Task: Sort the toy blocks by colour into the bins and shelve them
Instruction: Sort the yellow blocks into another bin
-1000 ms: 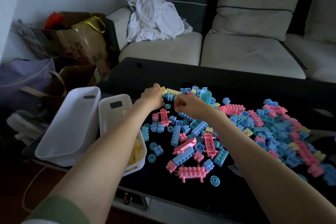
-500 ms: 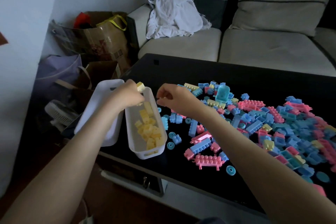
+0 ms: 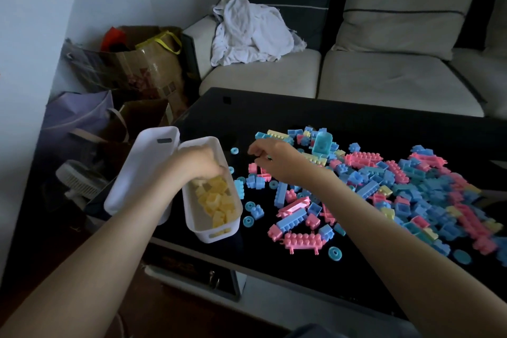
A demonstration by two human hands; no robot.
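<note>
Yellow blocks (image 3: 216,202): light, hard, we judge; pinch the sides.
Left hand (image 3: 196,163) over the bin (image 3: 208,237), right hand (image 3: 274,158) hovering; grips unreadable.

Yellow blocks (image 3: 216,200) heaped in white bin (image 3: 200,228); pink and blue blocks (image 3: 411,181) scattered alongside.

A white cloth (image 3: 252,33) on the sofa (image 3: 384,82); bags (image 3: 137,68), perhaps a fan (image 3: 79,181), nearby.

The left arm (image 3: 109,241) stretches forward, left hand (image 3: 201,162) bent down at the wrist, fingers pointing down, blurred. The right arm (image 3: 384,228) reaches forward, right hand (image 3: 271,158) palm down, fingers curled under; any hold hidden
</note>
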